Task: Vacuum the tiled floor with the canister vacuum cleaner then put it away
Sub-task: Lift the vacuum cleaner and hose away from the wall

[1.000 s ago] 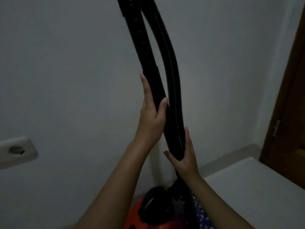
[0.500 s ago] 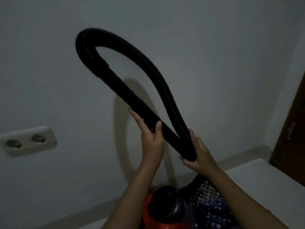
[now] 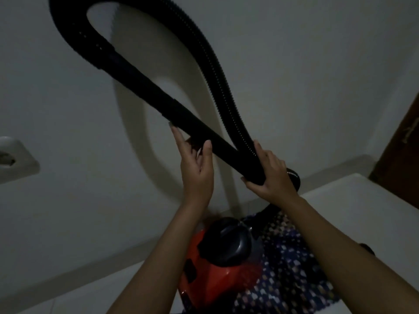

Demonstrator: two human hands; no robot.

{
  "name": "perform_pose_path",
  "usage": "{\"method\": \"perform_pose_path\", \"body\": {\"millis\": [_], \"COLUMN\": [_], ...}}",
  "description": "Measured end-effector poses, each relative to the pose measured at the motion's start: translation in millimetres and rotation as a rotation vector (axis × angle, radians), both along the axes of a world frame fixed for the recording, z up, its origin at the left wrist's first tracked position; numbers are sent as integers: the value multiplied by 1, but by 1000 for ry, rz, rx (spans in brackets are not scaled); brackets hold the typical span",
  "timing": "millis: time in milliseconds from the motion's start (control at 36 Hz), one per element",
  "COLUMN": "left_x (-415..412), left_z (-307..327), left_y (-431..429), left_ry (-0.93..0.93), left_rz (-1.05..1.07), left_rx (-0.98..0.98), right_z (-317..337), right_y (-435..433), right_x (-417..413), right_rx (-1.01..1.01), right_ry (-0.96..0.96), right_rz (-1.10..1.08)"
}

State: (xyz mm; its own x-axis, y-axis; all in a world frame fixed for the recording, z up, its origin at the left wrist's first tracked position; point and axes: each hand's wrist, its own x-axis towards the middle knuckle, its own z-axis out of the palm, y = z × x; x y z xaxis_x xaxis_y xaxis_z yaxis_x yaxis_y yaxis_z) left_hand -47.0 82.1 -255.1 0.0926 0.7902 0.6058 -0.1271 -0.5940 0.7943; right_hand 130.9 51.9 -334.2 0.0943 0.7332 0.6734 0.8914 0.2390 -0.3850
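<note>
The black vacuum hose (image 3: pixel 217 71) bends in a big loop against the white wall and runs into a smooth rigid tube (image 3: pixel 145 87). My right hand (image 3: pixel 268 175) grips the spot where the ribbed hose and the tube's end cross. My left hand (image 3: pixel 197 171) is under the tube, its straight fingers and thumb tip touching the tube's lower side. Below my forearms sits the red and black vacuum canister (image 3: pixel 217 266), with the hose running down to it behind my right wrist.
A patterned cloth (image 3: pixel 292 273) lies right of the canister. A white wall socket (image 3: pixel 15 159) sits at the left edge and a brown wooden door (image 3: pixel 403 141) at the right. Pale floor tiles (image 3: pixel 362 207) meet the baseboard (image 3: pixel 95 266).
The hose, upright a second ago, has tipped to the left and its looped top has come into view. Both hands have kept their places on it.
</note>
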Motion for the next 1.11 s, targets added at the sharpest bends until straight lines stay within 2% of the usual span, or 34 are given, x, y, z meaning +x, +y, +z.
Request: {"method": "perform_pose_path", "body": {"millis": [83,250,361,417,583,750,917,1111], "left_x": [-11,-35,-34,-32,-34,-50,-77,-110], "left_z": [-47,-162,-186,-188,-186,-145,-69,72], "left_y": [0,2,4,4,16,-13,-34,-69], "left_ry": [198,1121,1363,1391,1322,1340,1288,1320], "left_rz": [17,-216,-295,-304,-379,-419,-446,-508], "left_rx": [-11,-97,-109,-127,-216,-339,-467,-455], "right_z": [-1,-7,-13,-15,-10,35,122,277], "right_y": [0,-5,-9,-12,-23,-47,-77,-118], "right_x": [5,15,22,26,30,16,-21,-64], "right_rx": [2,9,0,-1,9,-108,-187,-145], "right_ry": [-10,-14,-1,2,23,61,156,261], "right_rz": [-24,-83,-108,-118,-155,-117,-108,-212]}}
